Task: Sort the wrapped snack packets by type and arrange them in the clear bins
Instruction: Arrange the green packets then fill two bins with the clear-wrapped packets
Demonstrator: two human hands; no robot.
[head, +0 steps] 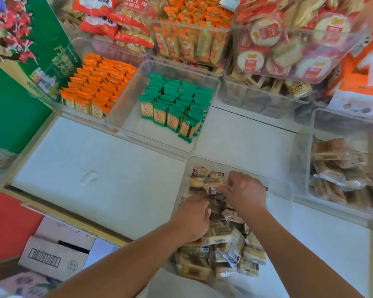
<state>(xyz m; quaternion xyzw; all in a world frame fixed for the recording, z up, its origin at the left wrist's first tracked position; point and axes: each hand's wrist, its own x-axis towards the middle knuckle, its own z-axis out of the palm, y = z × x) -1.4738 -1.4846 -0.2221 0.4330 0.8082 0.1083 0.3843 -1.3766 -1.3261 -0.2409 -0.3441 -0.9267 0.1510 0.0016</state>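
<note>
Reaching down from the head view, both bare arms go into the nearest clear bin (283, 204), which stands on the white tabletop (95, 168) and is heaped with brown packets (221, 235) lying loosely at all angles; the left hand (193, 220) lies knuckles-up on the pile with its fingers bent down among the wrappers, and I cannot tell whether it grips anything; the right hand (243, 191) sits just beyond it, fingers curled, thumb and fingertips pinching one of the brown packets near the far end of the bin, where a few lie flat in a rough row. Beyond this bin, touching its far corner, a second bin (125, 119) holds green packets (177, 106) standing upright in neat rows, filling its far right part; just left of that, a third bin (52, 97) is packed with orange packets (97, 87), also upright in rows. At the right, a fourth bin (304, 166) holds more brownish wrapped snacks (336, 168), blurred. At the back, more bins are stacked 2 high; the upper ones hold round crackers (265, 33) and orange-topped sticks (187, 41), with red bags (108, 24) to the left. A cardboard box (52, 254) lies below the table edge at the lower left.
</note>
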